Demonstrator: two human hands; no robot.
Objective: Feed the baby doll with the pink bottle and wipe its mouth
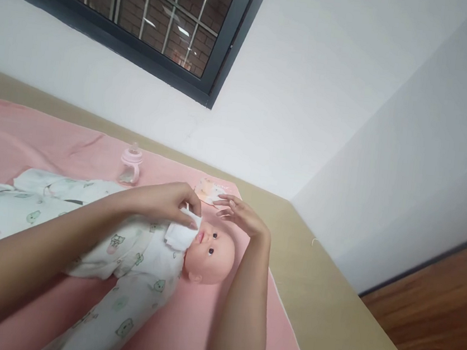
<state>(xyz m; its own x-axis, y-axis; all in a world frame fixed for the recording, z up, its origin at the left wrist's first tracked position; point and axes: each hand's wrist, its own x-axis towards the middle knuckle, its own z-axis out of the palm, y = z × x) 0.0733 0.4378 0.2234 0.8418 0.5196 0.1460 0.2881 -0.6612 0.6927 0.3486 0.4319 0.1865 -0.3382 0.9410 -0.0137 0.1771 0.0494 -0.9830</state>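
Note:
A baby doll [216, 254] lies on its back on a pink sheet [186, 327], dressed in a white outfit [141, 243] with green animal prints. Just under its mouth, at the chin and neck, my left hand [171, 200] pinches a folded white tissue or cloth [180, 235]. Beyond the doll's head my right hand [242, 215] is raised with its fingers apart and holds nothing. Its fingertips overlap the edge of a small patterned packet [208, 191] in view; whether they touch it I cannot tell.
A pink-topped baby bottle [130, 164] with a handle stands behind the doll. The sheet covers part of a tan surface [316, 263] that runs along a white wall [282, 119]. Above is a barred, dark-framed window [216, 61]; wood-coloured flooring [440, 316] shows at right.

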